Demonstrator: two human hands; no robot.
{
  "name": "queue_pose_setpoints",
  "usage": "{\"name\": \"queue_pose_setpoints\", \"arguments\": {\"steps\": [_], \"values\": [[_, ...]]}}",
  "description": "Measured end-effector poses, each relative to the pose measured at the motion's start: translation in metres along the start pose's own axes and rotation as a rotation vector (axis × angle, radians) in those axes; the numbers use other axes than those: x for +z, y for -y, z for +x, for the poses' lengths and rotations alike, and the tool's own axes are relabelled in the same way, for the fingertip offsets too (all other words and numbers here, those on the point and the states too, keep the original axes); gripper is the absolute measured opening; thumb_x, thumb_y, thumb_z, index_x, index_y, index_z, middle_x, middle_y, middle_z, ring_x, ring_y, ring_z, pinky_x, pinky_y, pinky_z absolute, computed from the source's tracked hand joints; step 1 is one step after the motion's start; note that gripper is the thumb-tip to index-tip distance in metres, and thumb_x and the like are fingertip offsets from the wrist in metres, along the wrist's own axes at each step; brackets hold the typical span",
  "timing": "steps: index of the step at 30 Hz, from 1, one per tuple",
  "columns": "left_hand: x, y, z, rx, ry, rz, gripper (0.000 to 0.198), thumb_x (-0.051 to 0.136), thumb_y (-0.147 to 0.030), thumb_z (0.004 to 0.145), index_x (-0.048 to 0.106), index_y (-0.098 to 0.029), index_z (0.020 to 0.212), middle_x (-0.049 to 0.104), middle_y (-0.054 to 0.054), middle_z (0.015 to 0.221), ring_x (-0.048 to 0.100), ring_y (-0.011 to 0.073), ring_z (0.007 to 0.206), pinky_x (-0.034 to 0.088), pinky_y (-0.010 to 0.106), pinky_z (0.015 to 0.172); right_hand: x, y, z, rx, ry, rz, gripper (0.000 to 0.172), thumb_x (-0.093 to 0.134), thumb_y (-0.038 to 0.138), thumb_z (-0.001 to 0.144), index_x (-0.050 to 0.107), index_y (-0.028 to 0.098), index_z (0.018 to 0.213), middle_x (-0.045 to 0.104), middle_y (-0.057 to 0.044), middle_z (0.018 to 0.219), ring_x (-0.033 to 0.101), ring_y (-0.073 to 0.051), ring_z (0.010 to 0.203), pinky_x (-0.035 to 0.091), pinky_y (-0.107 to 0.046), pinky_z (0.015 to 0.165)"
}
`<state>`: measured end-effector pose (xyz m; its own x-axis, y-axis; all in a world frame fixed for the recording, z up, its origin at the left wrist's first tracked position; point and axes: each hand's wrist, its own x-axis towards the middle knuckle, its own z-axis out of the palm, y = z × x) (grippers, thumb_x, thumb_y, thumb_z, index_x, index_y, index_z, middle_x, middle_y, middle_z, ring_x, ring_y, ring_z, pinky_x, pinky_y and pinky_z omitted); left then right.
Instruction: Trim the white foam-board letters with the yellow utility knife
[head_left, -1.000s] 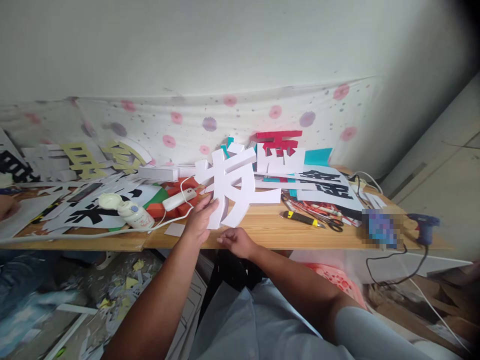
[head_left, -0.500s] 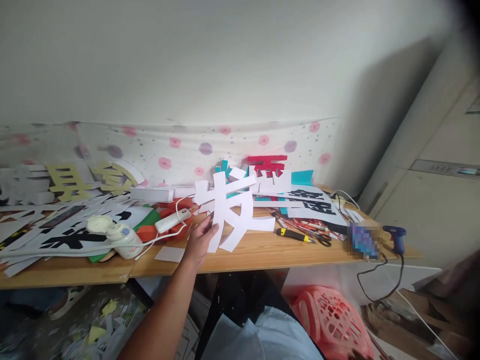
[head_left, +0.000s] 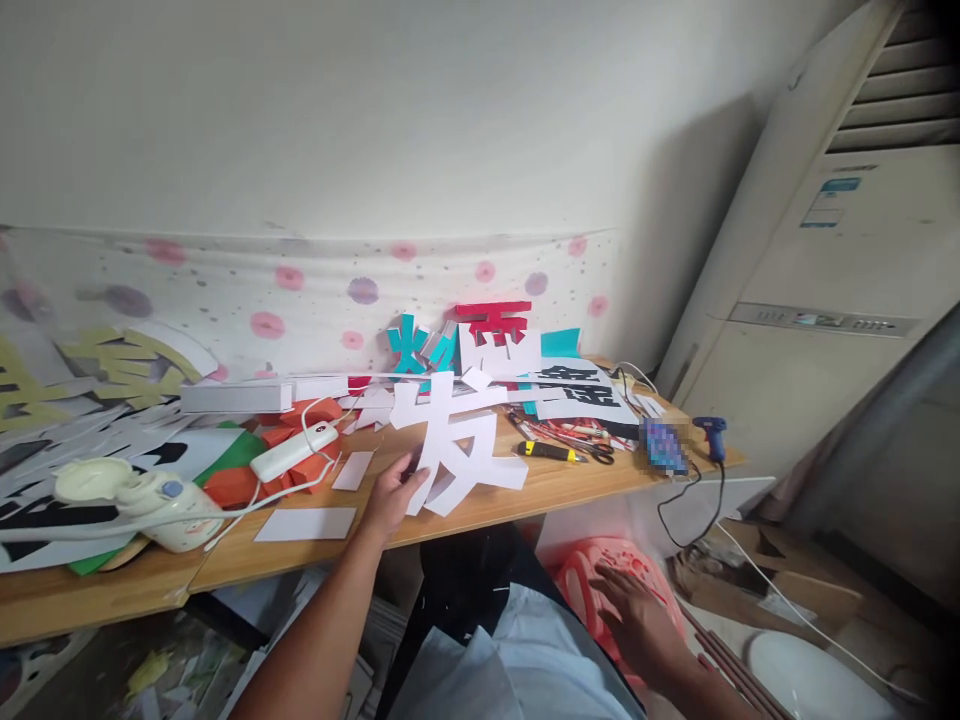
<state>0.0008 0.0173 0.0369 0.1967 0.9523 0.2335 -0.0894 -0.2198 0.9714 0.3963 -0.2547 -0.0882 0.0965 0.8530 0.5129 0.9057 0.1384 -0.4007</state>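
My left hand grips the lower left leg of a white cut-out Chinese character, thumb in front and fingers behind. The character is tilted up over the front of the wooden table. My right hand is below the table edge at the right, fingers stretched out and holding nothing, in front of a pink plastic stool. A yellow and black utility knife and black scissors lie to the right of the character. Two white card pieces lie left of my left hand.
At the right end lie a blue glue gun and its cord. A white power strip, red pieces and a white bottle stand left. Red and teal characters lean at the back. An air conditioner stands right.
My right hand has come into view at the lower right. The view has turned rightward. My left hand still holds the white character, which now sits at a slightly different tilt.
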Motion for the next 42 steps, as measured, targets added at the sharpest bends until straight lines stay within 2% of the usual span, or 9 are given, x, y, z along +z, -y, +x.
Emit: {"name": "queue_pose_setpoints", "arguments": {"steps": [2,6,12,15,21,28,35,38,42], "values": [[-0.002,0.001,0.004,0.003,0.006,0.015,0.077,0.097,-0.067,0.073,0.08,-0.022,0.134,0.078,0.014,0.14,0.07,0.0433,0.134,0.058,0.056,0.114,0.006,0.009,0.031,-0.048,0.053,0.087,0.037,0.063,0.025,0.096,0.087,0.039,0.121,0.083,-0.014,0.131,0.08,-0.039,0.121,0.066,-0.062,0.103],[-0.007,0.001,0.011,0.008,0.022,0.047,0.076,0.095,-0.066,0.075,0.079,-0.023,0.136,0.079,0.014,0.14,0.073,0.0424,0.129,0.059,0.054,0.11,0.021,0.038,0.11,-0.125,-0.03,0.293,0.04,0.064,0.033,0.105,0.075,0.031,0.143,0.071,-0.015,0.153,0.068,-0.036,0.142,0.056,-0.062,0.119],[-0.019,0.001,0.019,0.006,0.008,0.125,0.072,0.096,-0.066,0.075,0.082,-0.025,0.133,0.081,0.012,0.135,0.074,0.0423,0.125,0.058,0.052,0.11,0.058,0.064,0.208,0.052,0.136,0.655,0.094,0.089,0.057,0.088,0.052,0.025,0.167,0.048,-0.02,0.174,0.042,-0.042,0.164,0.032,-0.068,0.134],[-0.021,0.001,0.023,-0.012,0.01,0.144,0.076,0.096,-0.067,0.074,0.081,-0.023,0.134,0.082,0.013,0.133,0.074,0.0424,0.125,0.06,0.052,0.109,0.077,0.065,0.236,0.156,0.294,0.889,0.116,0.099,0.055,0.076,0.043,0.023,0.172,0.043,-0.024,0.176,0.043,-0.044,0.162,0.037,-0.067,0.13],[-0.025,0.008,0.034,-0.038,0.005,0.185,0.083,0.096,-0.068,0.074,0.078,-0.019,0.139,0.079,0.014,0.139,0.072,0.0423,0.129,0.057,0.054,0.115,0.1,0.054,0.248,0.193,0.392,1.044,0.128,0.104,0.053,0.068,0.04,0.017,0.172,0.066,-0.022,0.15,0.069,-0.035,0.128,0.053,-0.053,0.115],[-0.041,0.025,0.032,0.0,-0.007,0.335,0.082,0.087,-0.072,0.083,0.076,-0.018,0.145,0.074,0.014,0.149,0.067,0.0396,0.141,0.05,0.054,0.126,0.108,0.047,0.244,0.224,0.373,1.146,0.126,0.107,0.051,0.066,0.043,0.026,0.172,0.067,-0.013,0.142,0.068,-0.031,0.123,0.052,-0.049,0.115],[-0.035,0.051,0.011,-0.021,-0.151,0.27,0.08,0.088,-0.064,0.085,0.072,-0.021,0.15,0.075,0.01,0.148,0.068,0.0373,0.142,0.051,0.053,0.127,0.107,0.046,0.244,0.239,0.356,1.186,0.124,0.11,0.049,0.062,0.048,0.029,0.168,0.068,-0.012,0.143,0.066,-0.031,0.129,0.048,-0.05,0.12],[-0.033,0.052,0.008,-0.017,-0.16,0.243,0.076,0.09,-0.059,0.086,0.072,-0.021,0.149,0.075,0.009,0.148,0.069,0.0366,0.141,0.052,0.052,0.126,0.103,0.048,0.245,0.252,0.356,1.186,0.117,0.11,0.047,0.061,0.055,0.027,0.163,0.068,-0.012,0.145,0.066,-0.032,0.13,0.047,-0.051,0.121],[-0.033,0.051,0.01,-0.029,-0.199,0.25,0.074,0.09,-0.058,0.086,0.073,-0.02,0.148,0.076,0.01,0.146,0.069,0.0367,0.14,0.051,0.053,0.127,0.094,0.053,0.246,0.257,0.365,1.189,0.087,0.11,0.048,0.06,0.075,0.024,0.136,0.074,-0.009,0.134,0.067,-0.032,0.125,0.051,-0.049,0.116]]}}
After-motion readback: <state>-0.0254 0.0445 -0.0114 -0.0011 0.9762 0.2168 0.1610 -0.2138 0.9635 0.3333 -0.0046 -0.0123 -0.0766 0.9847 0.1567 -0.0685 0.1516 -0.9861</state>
